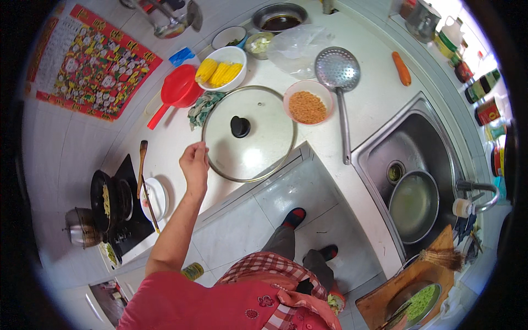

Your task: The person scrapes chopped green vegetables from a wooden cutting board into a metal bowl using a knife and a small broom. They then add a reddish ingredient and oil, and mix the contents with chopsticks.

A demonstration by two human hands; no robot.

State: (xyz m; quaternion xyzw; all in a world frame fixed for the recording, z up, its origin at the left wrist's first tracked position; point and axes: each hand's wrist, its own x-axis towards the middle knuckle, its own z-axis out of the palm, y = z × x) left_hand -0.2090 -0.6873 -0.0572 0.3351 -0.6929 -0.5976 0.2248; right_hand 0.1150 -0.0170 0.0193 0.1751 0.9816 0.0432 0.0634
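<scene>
My left hand (pixel 194 167) pinches the metal rim of a round glass pot lid (pixel 247 152) at its left side. The lid has a black knob and lies flat over the counter, its lower right part reaching past the counter's front edge; whether it rests or hangs just above, I cannot tell. At the bottom right edge, what seems to be a sliver of my right hand (pixel 400 324) shows beside chopsticks (pixel 392 317); most of it is cut off. The chopsticks lean in a metal bowl (pixel 433 303) of chopped greens on a wooden cutting board (pixel 371 303).
Behind the lid are a red ladle (pixel 179 88), a white bowl (pixel 241 80) of corn and a bowl (pixel 288 90) of orange-brown bits. A skimmer (pixel 337 68) and carrot (pixel 401 69) lie right. The sink (pixel 406 132) holds a basin (pixel 413 210). A wok (pixel 99 194) sits left.
</scene>
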